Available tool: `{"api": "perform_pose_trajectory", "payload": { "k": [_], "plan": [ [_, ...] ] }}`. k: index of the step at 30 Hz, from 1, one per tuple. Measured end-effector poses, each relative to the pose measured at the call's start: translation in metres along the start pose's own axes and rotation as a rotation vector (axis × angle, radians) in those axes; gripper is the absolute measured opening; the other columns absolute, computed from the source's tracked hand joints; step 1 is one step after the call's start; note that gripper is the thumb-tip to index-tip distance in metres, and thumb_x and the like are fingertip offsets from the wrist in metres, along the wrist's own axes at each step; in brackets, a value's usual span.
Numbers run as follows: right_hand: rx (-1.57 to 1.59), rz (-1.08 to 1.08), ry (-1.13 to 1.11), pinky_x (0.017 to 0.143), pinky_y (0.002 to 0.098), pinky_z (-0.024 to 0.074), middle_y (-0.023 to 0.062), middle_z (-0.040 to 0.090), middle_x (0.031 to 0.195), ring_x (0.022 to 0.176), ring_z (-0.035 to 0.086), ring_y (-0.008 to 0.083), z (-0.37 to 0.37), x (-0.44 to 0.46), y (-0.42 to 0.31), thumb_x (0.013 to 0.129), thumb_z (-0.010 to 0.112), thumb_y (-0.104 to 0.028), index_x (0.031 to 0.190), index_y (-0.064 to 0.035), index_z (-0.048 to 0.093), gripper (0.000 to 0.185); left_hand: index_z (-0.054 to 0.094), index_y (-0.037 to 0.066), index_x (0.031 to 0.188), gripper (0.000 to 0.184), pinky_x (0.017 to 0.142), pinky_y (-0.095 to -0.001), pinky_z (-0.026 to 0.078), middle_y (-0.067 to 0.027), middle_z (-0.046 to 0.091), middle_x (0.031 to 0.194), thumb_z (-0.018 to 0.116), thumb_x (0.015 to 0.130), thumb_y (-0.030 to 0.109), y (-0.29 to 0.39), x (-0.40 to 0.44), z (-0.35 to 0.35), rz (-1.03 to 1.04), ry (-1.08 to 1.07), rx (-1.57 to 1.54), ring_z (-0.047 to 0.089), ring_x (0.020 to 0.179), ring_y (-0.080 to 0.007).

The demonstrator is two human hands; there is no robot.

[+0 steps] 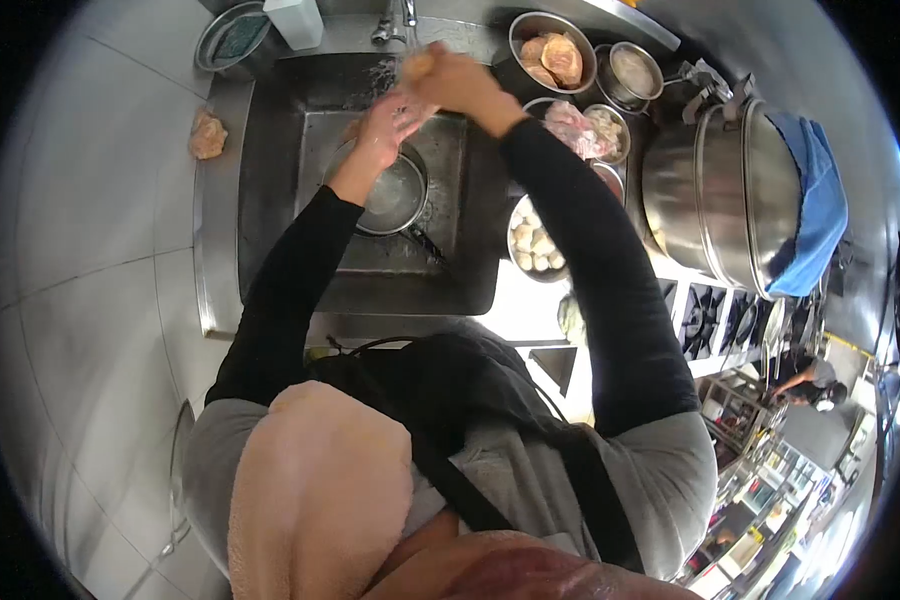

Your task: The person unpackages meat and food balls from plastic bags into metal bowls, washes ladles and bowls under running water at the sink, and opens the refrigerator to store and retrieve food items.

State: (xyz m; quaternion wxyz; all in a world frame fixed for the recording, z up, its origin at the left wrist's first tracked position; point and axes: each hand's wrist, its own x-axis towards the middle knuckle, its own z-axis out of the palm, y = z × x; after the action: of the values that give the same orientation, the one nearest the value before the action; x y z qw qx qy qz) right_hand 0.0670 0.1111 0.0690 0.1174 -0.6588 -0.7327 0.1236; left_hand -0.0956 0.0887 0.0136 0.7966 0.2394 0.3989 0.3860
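Both hands are over a dark metal sink (270, 250), close to the water running from the faucet (408, 15). My left hand (385, 130) is turned partly palm up, with its fingers apart and nothing visible in it. Just above and to its right, my right hand (460, 85) is curled closed and a little blurred. A small yellowish thing shows at its fingers, too smeared to name. Below my left hand, a round metal pan (395, 200) with a black handle (425, 243) sits in the sink with water in it.
Right of the sink stand a bowl of round white pieces (538, 240), raw meat (570, 128) and a pot of browned pieces (555, 60). A large steel pot (680, 185) bears a blue cloth (810, 205). A lumpy brownish piece (208, 135) lies on the left ledge. Another person (815, 380) is far right.
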Motion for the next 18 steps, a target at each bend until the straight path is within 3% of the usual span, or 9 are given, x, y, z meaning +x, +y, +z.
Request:
{"api": "perform_pose_trajectory", "payload": {
  "k": [2,3,4,5,8,12,14,15,18],
  "plan": [
    [0.264,0.156,0.155,0.088,0.0467,0.0529,0.0252,0.069,0.104,0.101,0.066,0.0411,-0.098,-0.052,-0.017,0.077,0.071,-0.045,0.122,-0.007,0.056,0.061,0.054,0.009,0.133,0.038,0.104,-0.0411,0.043,-0.0077,0.06,0.127,0.055,0.098,0.025,0.02,-0.007,0.029,0.095,-0.205,0.079,0.055,0.119,-0.0261],
    [0.229,0.06,0.297,0.089,0.0429,0.0521,0.0211,0.068,0.11,0.102,0.067,0.0364,-0.088,-0.048,0.027,0.08,0.069,-0.036,0.122,-0.0051,0.059,0.053,0.055,0.009,0.132,0.038,0.104,-0.0401,0.043,-0.0078,0.06,0.127,0.056,0.097,0.025,0.025,-0.003,0.035,0.074,-0.237,0.128,0.055,0.119,-0.0257],
    [0.111,0.193,0.344,0.088,0.0417,0.0522,0.0197,0.068,0.11,0.101,0.067,0.036,-0.116,-0.06,0.022,0.081,0.069,-0.034,0.123,-0.0048,0.059,0.053,0.056,0.009,0.132,0.038,0.104,-0.0391,0.043,-0.0079,0.061,0.128,0.057,0.097,0.025,0.029,0.008,0.038,0.052,-0.265,0.178,0.055,0.119,-0.0253],
    [0.241,0.042,0.517,0.091,0.0376,0.0509,0.0185,0.068,0.114,0.106,0.066,0.0335,-0.131,-0.069,0.023,0.086,0.065,-0.032,0.124,-0.0034,0.059,0.048,0.057,0.009,0.131,0.038,0.104,-0.0382,0.043,-0.008,0.061,0.128,0.058,0.097,0.026,0.034,0.019,0.04,0.036,-0.296,0.23,0.056,0.119,-0.0249],
    [0.042,0.008,0.392,0.092,0.0358,0.0496,0.0171,0.067,0.117,0.109,0.064,0.0298,-0.12,-0.047,0.124,0.09,0.061,-0.031,0.127,-0.0033,0.057,0.046,0.063,0.007,0.125,0.039,0.095,-0.0347,0.046,-0.0041,0.066,0.112,0.065,0.093,0.029,0.038,0.037,0.042,0.172,-0.226,0.403,0.058,0.111,-0.0181],
    [0.115,0.055,0.088,0.097,0.0368,0.0457,0.0175,0.063,0.123,0.116,0.059,0.0296,-0.098,-0.036,0.196,0.096,0.053,-0.034,0.133,-0.0051,0.055,0.046,0.063,0.005,0.126,0.041,0.098,-0.0337,0.046,-0.0072,0.069,0.115,0.067,0.092,0.029,0.024,0.054,0.019,0.332,-0.443,0.685,0.062,0.11,-0.0174],
    [0.323,0.193,-0.081,0.101,0.039,0.0428,0.0187,0.06,0.127,0.121,0.055,0.0319,-0.089,-0.025,0.197,0.1,0.048,-0.039,0.136,-0.007,0.054,0.048,0.066,0.003,0.12,0.035,0.09,-0.0331,0.05,-0.0066,0.07,0.109,0.066,0.094,0.027,0.004,0.061,-0.035,0.235,-0.4,0.642,0.066,0.096,-0.0175],
    [0.372,0.221,-0.126,0.103,0.0402,0.0414,0.0194,0.059,0.129,0.124,0.053,0.033,-0.088,-0.021,0.199,0.101,0.046,-0.041,0.137,-0.008,0.053,0.05,0.068,0.003,0.115,0.032,0.079,-0.0316,0.053,-0.0055,0.071,0.096,0.066,0.094,0.026,-0.002,0.067,-0.069,0.227,-0.216,0.702,0.066,0.086,-0.0162],
    [0.081,-0.041,0.031,0.112,0.0398,0.0327,0.0196,0.044,0.146,0.136,0.041,0.0352,-0.082,-0.019,0.203,0.101,0.046,-0.043,0.146,-0.0156,0.045,0.052,0.071,0.005,0.103,0.021,0.075,-0.0329,0.054,-0.0034,0.07,0.084,0.062,0.096,0.022,-0.028,0.093,-0.191,0.158,0.249,0.363,0.067,0.08,-0.0156]
  ]
}}
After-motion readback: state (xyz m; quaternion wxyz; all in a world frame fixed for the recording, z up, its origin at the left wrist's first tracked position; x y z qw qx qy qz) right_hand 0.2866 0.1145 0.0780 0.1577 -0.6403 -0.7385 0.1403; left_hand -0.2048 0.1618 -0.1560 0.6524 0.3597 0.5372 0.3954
